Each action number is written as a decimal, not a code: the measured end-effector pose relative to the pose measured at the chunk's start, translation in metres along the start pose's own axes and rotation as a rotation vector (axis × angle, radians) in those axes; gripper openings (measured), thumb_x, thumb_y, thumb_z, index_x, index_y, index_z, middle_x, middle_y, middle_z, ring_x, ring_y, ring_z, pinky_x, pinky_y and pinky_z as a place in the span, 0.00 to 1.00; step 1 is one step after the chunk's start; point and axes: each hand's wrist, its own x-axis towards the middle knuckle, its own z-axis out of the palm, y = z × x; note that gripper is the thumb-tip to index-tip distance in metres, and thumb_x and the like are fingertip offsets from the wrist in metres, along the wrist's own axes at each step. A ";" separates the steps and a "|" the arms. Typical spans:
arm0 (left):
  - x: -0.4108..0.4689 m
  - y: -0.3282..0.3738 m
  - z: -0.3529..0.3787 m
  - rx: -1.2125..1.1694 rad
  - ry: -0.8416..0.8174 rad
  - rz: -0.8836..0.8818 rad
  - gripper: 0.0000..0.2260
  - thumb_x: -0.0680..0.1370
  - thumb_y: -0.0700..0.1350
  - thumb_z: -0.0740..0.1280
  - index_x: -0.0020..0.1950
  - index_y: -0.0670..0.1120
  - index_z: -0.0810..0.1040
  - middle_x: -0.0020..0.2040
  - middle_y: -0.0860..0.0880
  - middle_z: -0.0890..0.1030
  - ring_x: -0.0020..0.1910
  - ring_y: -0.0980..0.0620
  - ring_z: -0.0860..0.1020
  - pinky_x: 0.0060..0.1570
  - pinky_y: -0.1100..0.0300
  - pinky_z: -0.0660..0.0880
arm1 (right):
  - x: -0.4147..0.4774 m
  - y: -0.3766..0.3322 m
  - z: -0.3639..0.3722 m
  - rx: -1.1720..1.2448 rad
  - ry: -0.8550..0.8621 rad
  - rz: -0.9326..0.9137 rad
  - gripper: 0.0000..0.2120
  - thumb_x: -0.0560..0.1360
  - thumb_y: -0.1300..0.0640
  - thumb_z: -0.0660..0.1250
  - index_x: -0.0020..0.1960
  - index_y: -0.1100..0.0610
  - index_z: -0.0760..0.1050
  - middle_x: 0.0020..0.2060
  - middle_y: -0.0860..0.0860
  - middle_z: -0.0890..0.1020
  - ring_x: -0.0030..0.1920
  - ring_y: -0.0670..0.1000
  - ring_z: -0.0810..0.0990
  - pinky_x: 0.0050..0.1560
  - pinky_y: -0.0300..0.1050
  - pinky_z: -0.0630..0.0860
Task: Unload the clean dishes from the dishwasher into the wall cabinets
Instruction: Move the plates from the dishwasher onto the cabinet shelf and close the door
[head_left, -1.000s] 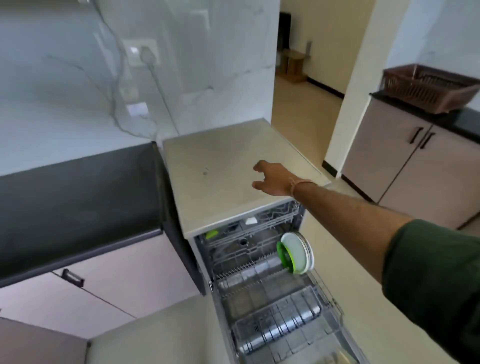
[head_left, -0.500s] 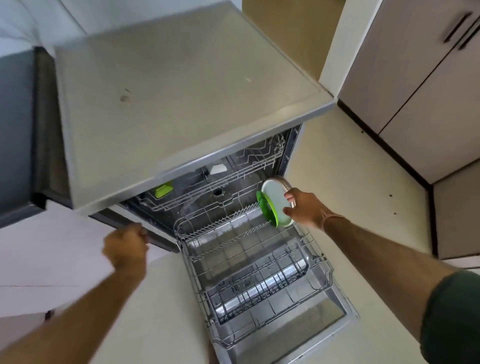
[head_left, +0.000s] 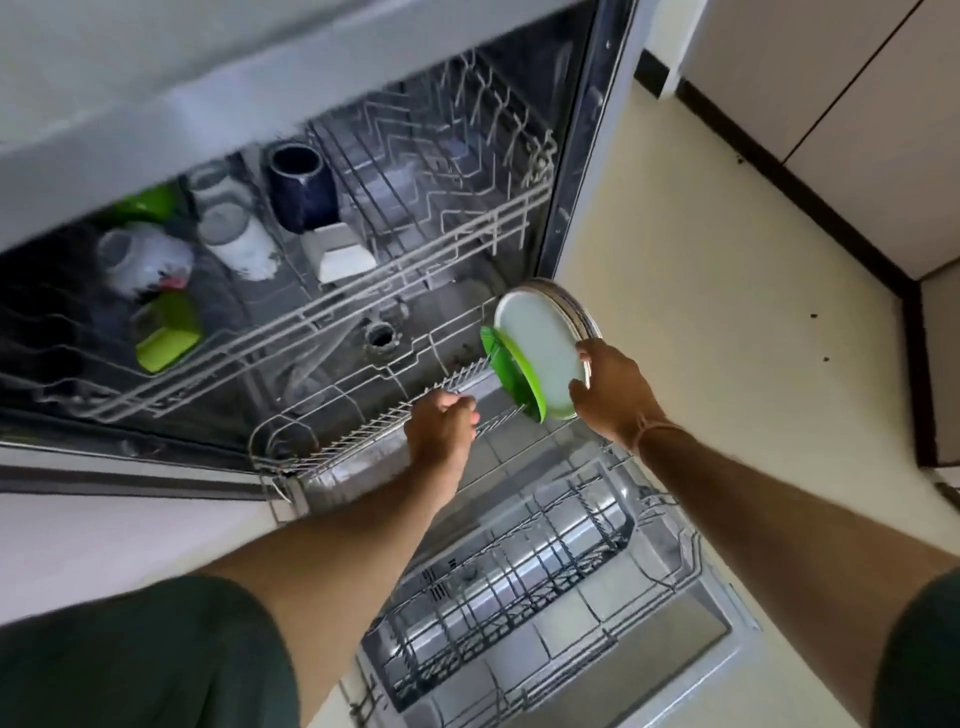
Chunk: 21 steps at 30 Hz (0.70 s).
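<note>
In the open stainless-steel dishwasher (head_left: 586, 156) two containers are seen: a grey wire upper rack (head_left: 415, 248) pushed in at the far side, and a grey wire lower rack (head_left: 337, 447) drawn out towards the near side.

In the upper rack one dark blue cylindrical cup (head_left: 301, 187) is set, with one white square dish (head_left: 338, 253) just near of it. To the left, two clear glass vessels (head_left: 224, 210) are counted, though they are blurred. One lime-green square tub (head_left: 167, 332) is lodged at the near left, and a second green item (head_left: 146, 202) is partly hidden under the worktop edge at the far left.

In the lower rack, plates are stood on edge at the right: one pale round plate (head_left: 540, 343), one bright green plate (head_left: 511, 371) against its left side, and one metal-rimmed plate (head_left: 574, 306) behind it. Three are counted; more cannot be told.

The pale round plate is grasped at its near right edge by the right hand (head_left: 615, 397), the thumb laid over the rim. The left hand (head_left: 441, 428) is clenched over the row of tines in the lower rack, just left of the plates.

Cream floor tiles (head_left: 701, 312) and pale cabinet doors (head_left: 857, 104) are seen to the right.
</note>
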 end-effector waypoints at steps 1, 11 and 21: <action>0.010 -0.003 0.011 0.030 -0.026 0.002 0.05 0.72 0.46 0.69 0.43 0.45 0.82 0.36 0.46 0.85 0.33 0.48 0.81 0.34 0.59 0.75 | 0.004 0.004 0.006 -0.010 0.041 0.002 0.26 0.76 0.58 0.65 0.73 0.56 0.65 0.67 0.58 0.73 0.65 0.59 0.73 0.65 0.51 0.70; 0.063 0.000 0.087 0.132 -0.150 0.099 0.16 0.71 0.53 0.74 0.49 0.42 0.80 0.43 0.42 0.85 0.44 0.43 0.84 0.45 0.47 0.83 | 0.028 0.022 0.048 -0.077 0.350 -0.015 0.18 0.75 0.60 0.64 0.65 0.58 0.73 0.58 0.57 0.76 0.56 0.60 0.75 0.53 0.54 0.77; 0.066 0.011 0.091 0.035 -0.215 0.001 0.06 0.76 0.39 0.71 0.40 0.42 0.76 0.46 0.37 0.84 0.42 0.41 0.85 0.44 0.49 0.83 | 0.034 0.015 0.065 -0.140 0.251 0.014 0.14 0.78 0.53 0.63 0.61 0.56 0.76 0.57 0.56 0.78 0.52 0.61 0.80 0.49 0.50 0.77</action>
